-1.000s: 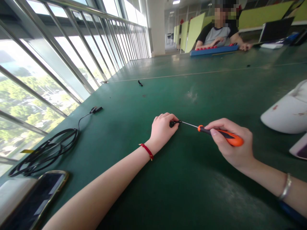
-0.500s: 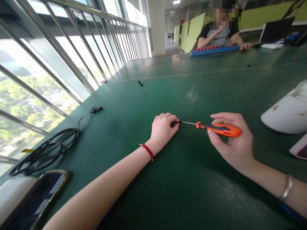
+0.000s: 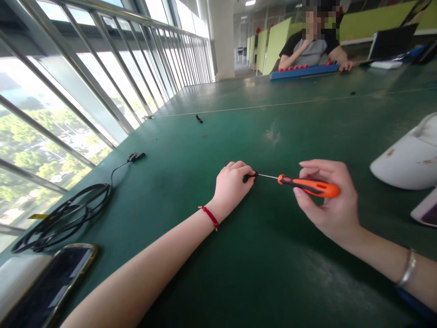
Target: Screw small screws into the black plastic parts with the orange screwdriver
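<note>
My left hand (image 3: pixel 231 184) rests on the green table (image 3: pixel 259 269), its fingers pinching a small black part (image 3: pixel 246 177). My right hand (image 3: pixel 329 200) holds an orange-and-black screwdriver (image 3: pixel 309 186) between thumb and fingertips. The thin metal shaft points left and its tip meets the black part. A red cord bracelet is on my left wrist and a silver bangle on my right.
A coiled black cable (image 3: pixel 64 214) and a phone (image 3: pixel 51 287) lie at the left near the window railing. A white rounded object (image 3: pixel 408 159) sits at the right edge. A small black piece (image 3: pixel 199 119) lies farther off. Another person sits at the far end by a blue tray (image 3: pixel 303 71).
My right hand has shifted its hold on the screwdriver from a closed wrap to a fingertip grip, with the handle now lying more level. The left hand stays still.
</note>
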Tool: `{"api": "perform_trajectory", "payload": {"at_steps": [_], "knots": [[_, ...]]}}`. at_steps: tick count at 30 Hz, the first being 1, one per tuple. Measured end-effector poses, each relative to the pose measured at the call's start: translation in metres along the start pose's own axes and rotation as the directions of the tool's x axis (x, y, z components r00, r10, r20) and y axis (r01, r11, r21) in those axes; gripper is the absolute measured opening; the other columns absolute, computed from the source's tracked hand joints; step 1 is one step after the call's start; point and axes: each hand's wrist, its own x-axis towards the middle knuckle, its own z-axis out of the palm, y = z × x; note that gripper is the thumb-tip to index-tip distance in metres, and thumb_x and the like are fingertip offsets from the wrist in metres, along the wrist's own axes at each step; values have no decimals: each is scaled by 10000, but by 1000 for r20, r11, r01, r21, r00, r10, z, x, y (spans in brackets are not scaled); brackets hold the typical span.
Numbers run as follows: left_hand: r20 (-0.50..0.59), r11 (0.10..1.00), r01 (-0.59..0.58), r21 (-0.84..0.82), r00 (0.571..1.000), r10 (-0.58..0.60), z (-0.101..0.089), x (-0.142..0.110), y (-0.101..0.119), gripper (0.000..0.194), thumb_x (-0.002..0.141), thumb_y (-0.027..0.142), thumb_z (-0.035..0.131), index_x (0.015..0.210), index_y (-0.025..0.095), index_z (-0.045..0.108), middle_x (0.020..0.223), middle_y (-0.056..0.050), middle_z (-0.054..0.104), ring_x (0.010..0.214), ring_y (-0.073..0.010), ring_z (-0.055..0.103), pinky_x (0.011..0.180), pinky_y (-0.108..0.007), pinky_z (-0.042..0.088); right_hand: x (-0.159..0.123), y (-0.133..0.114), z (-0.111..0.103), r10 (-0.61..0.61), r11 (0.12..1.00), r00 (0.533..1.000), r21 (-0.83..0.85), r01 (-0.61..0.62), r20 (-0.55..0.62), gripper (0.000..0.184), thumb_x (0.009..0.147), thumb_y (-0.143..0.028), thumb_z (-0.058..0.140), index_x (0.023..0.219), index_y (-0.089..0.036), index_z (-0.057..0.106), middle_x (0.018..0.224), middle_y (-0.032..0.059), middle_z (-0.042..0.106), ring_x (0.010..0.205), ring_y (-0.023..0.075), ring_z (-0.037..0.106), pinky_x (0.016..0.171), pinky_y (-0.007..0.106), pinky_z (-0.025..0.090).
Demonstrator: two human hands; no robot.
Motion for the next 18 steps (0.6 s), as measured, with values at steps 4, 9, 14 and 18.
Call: {"api": "perform_trajectory", "payload": {"at_steps": [4, 9, 14, 18], "knots": [[11, 1000, 20, 3, 1000, -20, -1, 0, 1, 101, 808, 192, 565, 830, 204, 663, 908, 7, 678, 849, -163, 588, 735, -287, 469, 1, 0, -2, 54, 997, 995, -54, -50, 84, 254, 755, -209, 600, 1004, -235, 553, 693, -11, 557, 576, 130, 550, 546, 286, 461], [21, 999, 36, 31, 999, -36, -2, 0, 3, 121, 817, 200, 554, 849, 208, 671, 898, 3, 688, 832, -160, 615, 697, -274, 471, 0, -5, -3, 44, 991, 997, -132, -35, 69, 85, 770, -219, 596, 854, -230, 583, 682, -10, 615, 593, 129, 592, 570, 273, 463], [15, 999, 12, 47, 1000, -13, -2, 0, 3, 131, 816, 194, 543, 854, 204, 668, 879, 5, 691, 815, -157, 621, 673, -265, 470, 0, 1, 0, 45, 999, 999, -14, -45, -29, 335, 725, -150, 622, 1041, -234, 550, 782, 9, 564, 690, 144, 581, 625, 289, 495], [23, 999, -2, 44, 1000, 1, -2, 0, 3, 122, 812, 198, 546, 847, 197, 663, 878, 0, 687, 817, -158, 614, 678, -266, 475, 0, 2, 0, 87, 995, 994, 39, -89, 59, 340, 751, -176, 604, 1076, -235, 521, 689, -19, 536, 588, 126, 540, 551, 281, 463]]}}
